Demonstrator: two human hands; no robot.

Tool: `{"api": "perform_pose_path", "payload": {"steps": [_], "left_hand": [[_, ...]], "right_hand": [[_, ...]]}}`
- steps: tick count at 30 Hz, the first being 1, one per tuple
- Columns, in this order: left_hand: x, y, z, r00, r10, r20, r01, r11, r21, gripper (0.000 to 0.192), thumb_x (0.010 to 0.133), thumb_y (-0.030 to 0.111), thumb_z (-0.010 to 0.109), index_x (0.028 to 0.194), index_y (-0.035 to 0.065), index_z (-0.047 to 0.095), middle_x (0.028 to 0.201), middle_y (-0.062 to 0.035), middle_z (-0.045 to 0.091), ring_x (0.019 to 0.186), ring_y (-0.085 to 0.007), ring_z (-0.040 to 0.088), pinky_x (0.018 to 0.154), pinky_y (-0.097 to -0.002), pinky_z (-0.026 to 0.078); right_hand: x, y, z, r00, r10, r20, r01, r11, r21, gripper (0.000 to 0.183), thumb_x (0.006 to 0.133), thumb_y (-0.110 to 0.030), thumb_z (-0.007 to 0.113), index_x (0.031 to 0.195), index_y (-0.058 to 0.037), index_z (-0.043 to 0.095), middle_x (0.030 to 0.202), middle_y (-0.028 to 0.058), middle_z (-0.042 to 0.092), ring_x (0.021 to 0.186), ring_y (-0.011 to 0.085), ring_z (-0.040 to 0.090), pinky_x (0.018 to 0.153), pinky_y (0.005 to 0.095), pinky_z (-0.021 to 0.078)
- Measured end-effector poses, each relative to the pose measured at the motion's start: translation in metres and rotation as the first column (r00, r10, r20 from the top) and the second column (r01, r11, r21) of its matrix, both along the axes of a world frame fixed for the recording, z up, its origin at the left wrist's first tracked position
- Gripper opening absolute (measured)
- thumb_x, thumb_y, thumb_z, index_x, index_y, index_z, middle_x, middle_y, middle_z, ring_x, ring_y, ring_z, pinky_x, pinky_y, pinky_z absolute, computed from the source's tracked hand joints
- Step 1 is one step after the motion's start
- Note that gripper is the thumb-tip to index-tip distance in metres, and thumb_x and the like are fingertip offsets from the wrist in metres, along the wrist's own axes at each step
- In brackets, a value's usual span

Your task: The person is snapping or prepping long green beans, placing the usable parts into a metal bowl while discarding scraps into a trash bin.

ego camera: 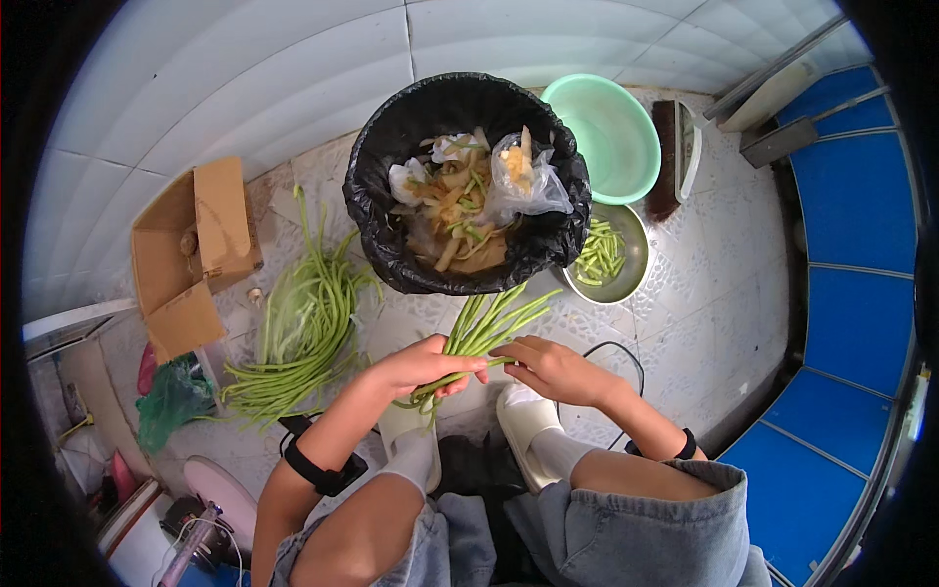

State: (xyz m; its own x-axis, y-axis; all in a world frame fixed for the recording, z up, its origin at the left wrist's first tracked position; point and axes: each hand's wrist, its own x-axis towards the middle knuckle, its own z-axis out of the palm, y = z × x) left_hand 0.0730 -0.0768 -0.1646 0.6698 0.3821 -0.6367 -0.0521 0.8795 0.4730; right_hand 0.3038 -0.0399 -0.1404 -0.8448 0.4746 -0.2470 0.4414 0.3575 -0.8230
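A bunch of long green beans (480, 326) lies across my left hand (429, 365), whose thumb presses over the stems. The beans' upper ends point toward the bin, while their lower ends hang below my palm. With thumb and fingertips my right hand (546, 368) pinches the end of one bean at the bunch's right side. Just beyond the hands stands a waste bin lined with a black plastic bag (374, 220), holding peelings (462, 191) and crumpled clear plastic. Cut bean pieces (601, 253) lie in a steel bowl (637, 275) right of the bin.
More long beans (315, 330) spread from a clear bag on the tiled floor at left. Behind them sits an open cardboard box (220, 220). A mint-green basin (609, 139) and a broom head (666, 161) stand at right, near blue cabinets (858, 308). A black cable (640, 359) crosses the floor.
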Motion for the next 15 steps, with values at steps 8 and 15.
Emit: {"api": "perform_pose_path", "payload": {"steps": [8,15], "left_hand": [[0.0,0.0,-0.002,0.999,0.048,-0.004,-0.048,0.996,-0.074,0.027,0.088,0.022,0.056,0.086,-0.0047,0.058,0.051,0.0019,0.043,0.045,-0.0059,0.039,0.04,-0.0215,0.029],[0.003,-0.001,-0.005,0.998,0.055,-0.016,-0.056,0.993,-0.1,0.026,0.088,0.021,0.056,0.085,-0.0049,0.057,0.05,0.0028,0.04,0.044,-0.0058,0.037,0.04,-0.0211,0.029]], "right_hand": [[-0.011,-0.009,-0.005,0.999,-0.037,-0.015,0.04,0.946,0.323,0.018,0.078,-0.01,0.057,0.094,-0.003,0.053,0.079,0.0114,0.056,0.077,0.0297,0.059,0.069,0.0391,0.0472],[-0.009,-0.015,-0.014,1.0,0.0,0.019,-0.005,0.969,0.248,0.019,0.077,-0.009,0.055,0.094,-0.0021,0.049,0.081,0.0137,0.058,0.077,0.0317,0.06,0.069,0.0399,0.0477]]}}
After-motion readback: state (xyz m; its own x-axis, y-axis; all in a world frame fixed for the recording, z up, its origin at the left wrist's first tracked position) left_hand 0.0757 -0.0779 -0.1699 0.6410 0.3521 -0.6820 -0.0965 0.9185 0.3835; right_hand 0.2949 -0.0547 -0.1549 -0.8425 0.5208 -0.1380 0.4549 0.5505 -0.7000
